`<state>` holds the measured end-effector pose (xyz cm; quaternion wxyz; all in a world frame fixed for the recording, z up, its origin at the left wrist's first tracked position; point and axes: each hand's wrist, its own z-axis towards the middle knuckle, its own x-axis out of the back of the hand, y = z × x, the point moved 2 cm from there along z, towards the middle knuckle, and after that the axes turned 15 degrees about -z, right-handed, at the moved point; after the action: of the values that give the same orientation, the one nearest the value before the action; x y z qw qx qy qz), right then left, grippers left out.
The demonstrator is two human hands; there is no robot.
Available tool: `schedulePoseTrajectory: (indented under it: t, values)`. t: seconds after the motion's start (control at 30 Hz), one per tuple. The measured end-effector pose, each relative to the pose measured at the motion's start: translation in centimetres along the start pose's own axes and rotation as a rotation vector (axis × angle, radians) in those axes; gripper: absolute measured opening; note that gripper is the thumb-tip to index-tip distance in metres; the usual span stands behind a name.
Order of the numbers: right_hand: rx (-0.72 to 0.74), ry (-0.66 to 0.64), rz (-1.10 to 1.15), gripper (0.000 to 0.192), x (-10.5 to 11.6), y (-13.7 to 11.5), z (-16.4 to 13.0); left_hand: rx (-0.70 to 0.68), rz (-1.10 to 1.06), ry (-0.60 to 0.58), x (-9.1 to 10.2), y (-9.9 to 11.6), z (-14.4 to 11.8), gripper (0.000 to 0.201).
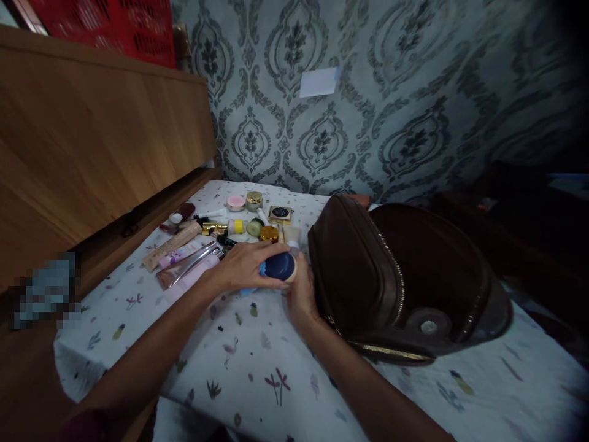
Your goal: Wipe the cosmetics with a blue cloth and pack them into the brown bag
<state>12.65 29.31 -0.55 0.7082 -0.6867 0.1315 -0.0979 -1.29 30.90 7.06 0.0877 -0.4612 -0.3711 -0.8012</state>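
A dark blue, oval-ended item [280,267] with a light blue edge sits in my left hand [246,265], thumb and fingers closed around it. Its exact kind does not show. My right hand [304,298] meets it from the right side, its fingers curled and partly hidden behind it. Just beyond my hands lie a gold-lidded jar [269,234], a green-topped jar [255,228] and a pale tube [292,236]. Left of my left hand are a pink tube [196,274], a metallic rose tube [184,270] and a beige tube [172,247].
A brown leather bag [354,264] lies with its zip open, close to my right hand. Further back are a pink compact [236,203], a gold-lidded jar [254,201] and a square gold compact [280,213]. A wooden cabinet [105,123] borders the left; patterned wall [322,141] stands behind.
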Motion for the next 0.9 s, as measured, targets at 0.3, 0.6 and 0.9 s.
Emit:
schedulePoseTrajectory:
  t: [0.3,0.6,0.9]
  values:
    - [0.211,0.037,-0.324,0.064,2.0,-0.5,-1.7,0.147,0.147,-0.159,-0.3,2.1,0.3,0.072]
    - [0.333,-0.168,-0.404,0.038,1.9,-2.0,-2.6,0.111,0.01,-0.249,-0.2,1.5,0.0,0.054]
    - [0.455,-0.14,-0.735,0.063,1.5,-0.7,-2.1,0.335,0.041,0.027,4.1,-3.1,-0.6,0.035]
